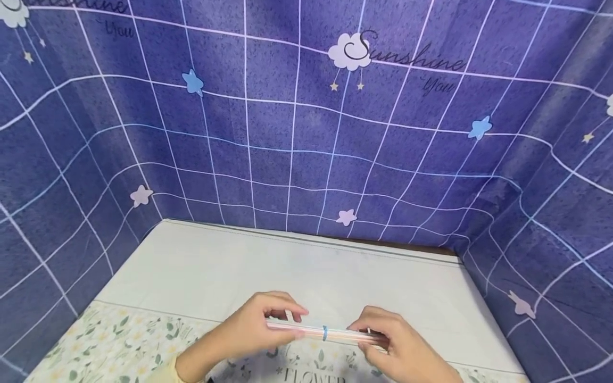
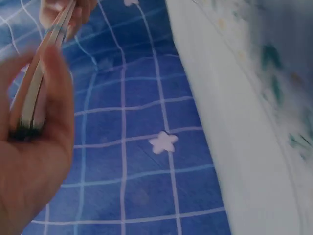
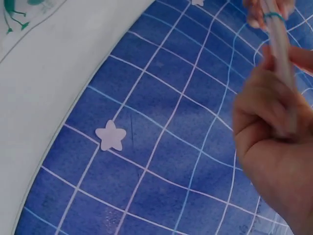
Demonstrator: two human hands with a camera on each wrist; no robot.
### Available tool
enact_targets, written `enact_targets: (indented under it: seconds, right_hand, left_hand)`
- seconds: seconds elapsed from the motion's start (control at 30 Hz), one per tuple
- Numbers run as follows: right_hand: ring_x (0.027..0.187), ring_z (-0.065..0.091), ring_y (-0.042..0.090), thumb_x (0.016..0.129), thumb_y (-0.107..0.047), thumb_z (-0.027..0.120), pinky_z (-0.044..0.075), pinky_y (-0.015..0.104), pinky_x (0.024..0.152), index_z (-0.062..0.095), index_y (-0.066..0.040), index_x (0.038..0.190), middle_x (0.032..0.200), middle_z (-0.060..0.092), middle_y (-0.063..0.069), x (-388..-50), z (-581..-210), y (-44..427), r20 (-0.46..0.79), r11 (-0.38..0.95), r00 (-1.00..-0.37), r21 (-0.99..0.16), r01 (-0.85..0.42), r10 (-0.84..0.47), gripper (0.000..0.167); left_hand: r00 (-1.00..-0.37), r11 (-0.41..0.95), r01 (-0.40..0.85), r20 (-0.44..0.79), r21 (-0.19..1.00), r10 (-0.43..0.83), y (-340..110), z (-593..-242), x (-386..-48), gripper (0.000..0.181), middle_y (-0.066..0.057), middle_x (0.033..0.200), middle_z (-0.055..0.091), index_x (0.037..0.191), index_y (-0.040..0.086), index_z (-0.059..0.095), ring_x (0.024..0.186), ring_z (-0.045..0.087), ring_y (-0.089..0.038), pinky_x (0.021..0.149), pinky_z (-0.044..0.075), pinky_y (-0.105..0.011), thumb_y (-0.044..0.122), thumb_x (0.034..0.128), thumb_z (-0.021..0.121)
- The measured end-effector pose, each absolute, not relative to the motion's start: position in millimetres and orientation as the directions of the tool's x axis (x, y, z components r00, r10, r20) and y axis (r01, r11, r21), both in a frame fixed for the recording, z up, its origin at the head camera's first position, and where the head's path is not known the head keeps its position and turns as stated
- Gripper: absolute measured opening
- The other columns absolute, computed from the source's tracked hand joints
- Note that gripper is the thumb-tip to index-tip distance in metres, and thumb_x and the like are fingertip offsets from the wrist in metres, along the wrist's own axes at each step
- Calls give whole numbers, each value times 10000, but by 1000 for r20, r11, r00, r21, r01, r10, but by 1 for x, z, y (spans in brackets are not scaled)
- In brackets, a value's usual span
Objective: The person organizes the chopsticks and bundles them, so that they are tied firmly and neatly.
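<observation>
A bundle of slim, pencil-like sticks [image 1: 313, 333] is held level above the table, its exact kind not clear. A blue band [image 1: 325, 333] circles its middle. My left hand [image 1: 254, 327] grips the left end, thumb along the near side and fingers behind. At the other end, my right hand [image 1: 399, 343] pinches the bundle between thumb and fingers. The left wrist view shows orange, white and pinkish sticks [image 2: 32, 98] with dark ends against the palm. Motion blurs the bundle [image 3: 281, 58] in the right wrist view.
Beneath the hands lies a floral cloth [image 1: 129, 340] with printed lettering. A white table surface [image 1: 215, 266] extends behind it to a back edge. Blue-purple gridded curtains [image 1: 273, 127] with stars and clouds enclose the back and both sides.
</observation>
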State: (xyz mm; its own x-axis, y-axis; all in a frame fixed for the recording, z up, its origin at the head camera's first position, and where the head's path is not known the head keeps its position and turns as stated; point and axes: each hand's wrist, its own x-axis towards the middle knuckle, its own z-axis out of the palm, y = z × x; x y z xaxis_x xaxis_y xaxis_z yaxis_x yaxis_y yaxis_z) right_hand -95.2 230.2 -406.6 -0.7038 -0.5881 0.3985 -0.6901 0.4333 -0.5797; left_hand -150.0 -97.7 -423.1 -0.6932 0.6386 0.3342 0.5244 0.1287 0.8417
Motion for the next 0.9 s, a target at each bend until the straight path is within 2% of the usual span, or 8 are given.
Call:
enact_targets:
  seconds: [0.1,0.23,0.33,0.5,0.67,0.9]
  right_hand:
    - [887,553,-73,992,-126,718,560,155,762,754,-266,1107,949,609,-199,-96,-412,228,340,552,-704,-446,-704,-623,184]
    - [855,490,-61,920,-99,793,488,146,729,758,-230,966,898,607,-192,-100,-429,219,330,635,-692,-278,-721,-642,143]
    - [829,488,-51,875,-77,831,515,167,720,772,-199,900,867,605,-164,-102,-441,210,296,692,-742,-273,-669,-601,138]
    - [772,588,-18,829,-87,866,592,211,726,803,-188,850,813,665,-142,-107,-458,197,175,787,-827,-255,-562,-534,121]
    - [762,673,39,802,-59,875,614,223,742,806,-181,841,810,713,-102,-110,-471,193,115,815,-847,-229,-532,-520,145]
    - [810,721,62,801,-87,876,634,241,792,812,-156,889,863,749,-76,-111,-479,194,44,818,-855,-269,-509,-517,129]
  left_hand:
    - [-647,243,530,203,812,735,-105,-430,-153,362,67,1099,778,1249,192,782,890,666,8,754,615,-232,333,919,830]
    - [-666,478,635,118,607,736,-103,-444,-153,378,124,1092,797,1195,207,803,952,697,39,879,611,-267,410,877,823]
    - [-692,579,667,103,468,714,-97,-453,-152,345,125,1084,806,1140,235,816,995,727,-1,922,616,-321,375,827,858]
    - [-694,614,690,109,384,712,-88,-465,-154,307,127,991,787,1060,224,830,903,696,26,853,620,-257,288,768,901]
    - [-689,624,700,97,347,719,-82,-474,-158,281,132,889,754,979,222,834,788,613,71,775,587,-198,271,716,917]
    - [-679,654,728,82,207,729,-78,-480,-159,274,116,875,778,975,237,838,765,646,37,760,587,-236,362,739,899]
